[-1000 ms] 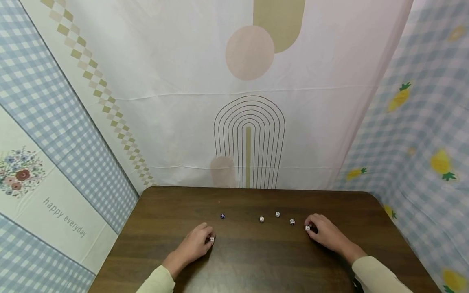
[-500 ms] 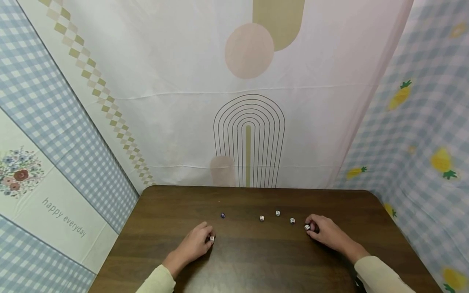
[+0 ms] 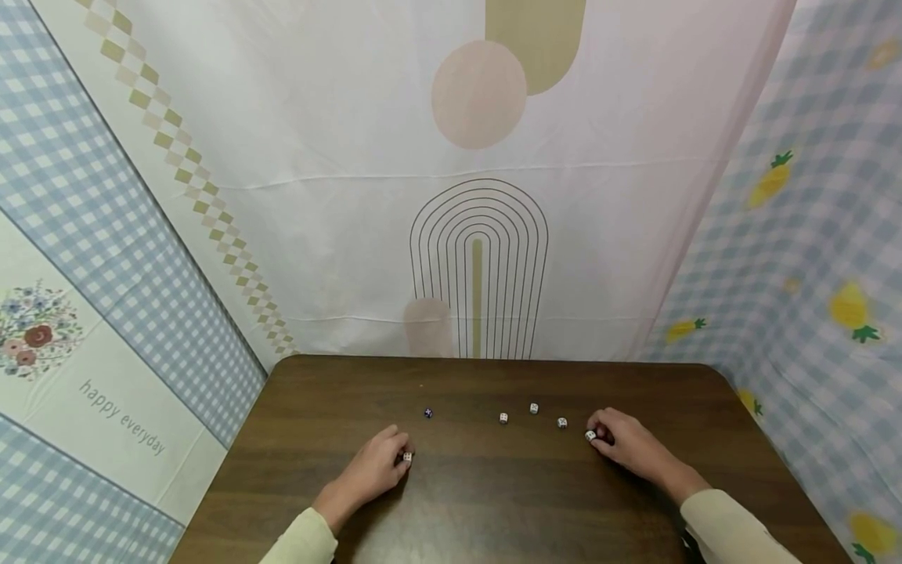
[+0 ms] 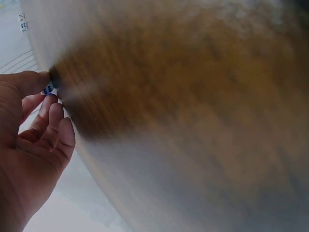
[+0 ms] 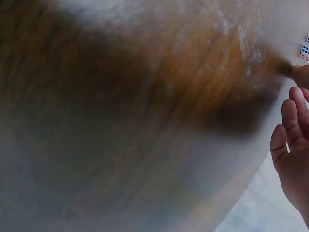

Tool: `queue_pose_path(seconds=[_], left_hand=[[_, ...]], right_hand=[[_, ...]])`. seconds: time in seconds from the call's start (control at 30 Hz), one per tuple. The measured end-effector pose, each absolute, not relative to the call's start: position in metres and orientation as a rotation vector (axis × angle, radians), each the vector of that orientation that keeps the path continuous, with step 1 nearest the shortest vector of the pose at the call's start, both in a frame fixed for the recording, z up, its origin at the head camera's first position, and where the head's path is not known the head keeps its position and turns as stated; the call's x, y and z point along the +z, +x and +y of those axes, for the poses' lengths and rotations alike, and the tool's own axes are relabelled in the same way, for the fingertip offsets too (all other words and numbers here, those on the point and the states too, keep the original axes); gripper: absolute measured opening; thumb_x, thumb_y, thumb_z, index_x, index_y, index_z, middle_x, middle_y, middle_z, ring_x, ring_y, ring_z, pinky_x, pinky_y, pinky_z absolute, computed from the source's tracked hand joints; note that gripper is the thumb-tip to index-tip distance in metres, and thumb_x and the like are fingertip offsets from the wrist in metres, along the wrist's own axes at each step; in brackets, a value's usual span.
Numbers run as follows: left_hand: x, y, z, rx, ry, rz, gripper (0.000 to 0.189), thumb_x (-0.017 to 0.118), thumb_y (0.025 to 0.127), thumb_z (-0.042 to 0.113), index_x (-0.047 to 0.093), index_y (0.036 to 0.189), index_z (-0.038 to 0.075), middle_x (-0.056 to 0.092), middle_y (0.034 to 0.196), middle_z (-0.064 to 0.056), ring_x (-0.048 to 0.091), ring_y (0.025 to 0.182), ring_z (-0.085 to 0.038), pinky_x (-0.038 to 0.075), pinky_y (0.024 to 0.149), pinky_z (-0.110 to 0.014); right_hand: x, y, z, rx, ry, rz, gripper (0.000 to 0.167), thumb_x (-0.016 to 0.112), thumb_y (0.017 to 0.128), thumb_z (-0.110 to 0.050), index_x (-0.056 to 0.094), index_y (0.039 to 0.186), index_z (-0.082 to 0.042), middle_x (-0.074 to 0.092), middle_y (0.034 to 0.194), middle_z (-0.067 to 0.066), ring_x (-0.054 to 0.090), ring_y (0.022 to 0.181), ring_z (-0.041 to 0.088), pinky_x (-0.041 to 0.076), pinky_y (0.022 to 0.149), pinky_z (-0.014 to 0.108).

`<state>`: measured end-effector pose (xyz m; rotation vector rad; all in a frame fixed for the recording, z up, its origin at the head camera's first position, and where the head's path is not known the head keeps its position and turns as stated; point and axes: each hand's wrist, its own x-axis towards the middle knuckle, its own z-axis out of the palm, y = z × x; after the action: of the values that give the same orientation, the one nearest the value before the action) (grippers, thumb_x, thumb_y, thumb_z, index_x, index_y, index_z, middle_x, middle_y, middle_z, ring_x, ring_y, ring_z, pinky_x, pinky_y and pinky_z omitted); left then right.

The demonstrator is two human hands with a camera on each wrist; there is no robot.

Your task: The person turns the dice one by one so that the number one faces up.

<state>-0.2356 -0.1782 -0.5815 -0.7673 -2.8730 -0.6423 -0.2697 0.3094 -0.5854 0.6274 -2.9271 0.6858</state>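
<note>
In the head view my left hand (image 3: 377, 464) rests low over the table and pinches a white die (image 3: 407, 457) between thumb and finger. The left wrist view has this die (image 4: 47, 89) at the thumb tip, its blue pips showing, while the other fingers curl loosely. Further right, my right hand (image 3: 629, 444) pinches another white die (image 3: 590, 435) at its fingertips. In the right wrist view that hand (image 5: 294, 145) is cut off by the frame edge and its pinch is mostly out of sight. Closest to it lies a white die (image 3: 561, 423).
Two more white dice, a nearer one (image 3: 503, 418) and a farther one (image 3: 534, 408), lie on the brown wooden table (image 3: 479, 493). A dark blue die (image 3: 428, 413) sits beyond my left hand. Behind the table's far edge hangs a patterned cloth (image 3: 338, 258).
The die in my right fingertips has turned slightly. Both hands stay in nearly the same place, and the loose dice lie as before; the head view has shifted a little.
</note>
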Motion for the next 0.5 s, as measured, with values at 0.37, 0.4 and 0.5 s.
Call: queue_pose_path(seconds=[0.37,0.4,0.5], left_hand=[[-0.5811,-0.2363,-0.1776,-0.622,-0.756,-2.873,0.016,0.079,0.088,0.011,0.063,0.087,0.017,0.049,0.086,0.008,0.051,0.077,-0.005,0.048,0.068,-0.027],[-0.5813,-0.2364,-0.1778,-0.615,-0.755,-2.871,0.016,0.079,0.088,0.012,0.063,0.087,0.017,0.049,0.086,0.008,0.051,0.077,-0.005,0.048,0.069,-0.027],[-0.5820,-0.2367,-0.1780,-0.612,-0.752,-2.868,0.017,0.079,0.087,0.012,0.064,0.087,0.018,0.050,0.086,0.008,0.051,0.077,-0.005,0.049,0.069,-0.027]], right_hand=[[-0.5821,-0.2692,0.3067,0.650,0.554,-3.004,0.020,0.082,0.088,-0.020,0.064,0.098,-0.020,0.056,0.092,-0.008,0.053,0.081,0.004,0.050,0.069,0.028],[-0.5829,-0.2693,0.3067,0.656,0.552,-3.002,0.021,0.082,0.088,-0.019,0.065,0.099,-0.019,0.057,0.094,-0.008,0.054,0.083,0.004,0.050,0.070,0.029],[-0.5854,-0.2698,0.3071,0.683,0.572,-2.980,0.022,0.082,0.088,-0.017,0.066,0.101,-0.019,0.059,0.097,-0.009,0.057,0.086,0.004,0.052,0.073,0.028]])
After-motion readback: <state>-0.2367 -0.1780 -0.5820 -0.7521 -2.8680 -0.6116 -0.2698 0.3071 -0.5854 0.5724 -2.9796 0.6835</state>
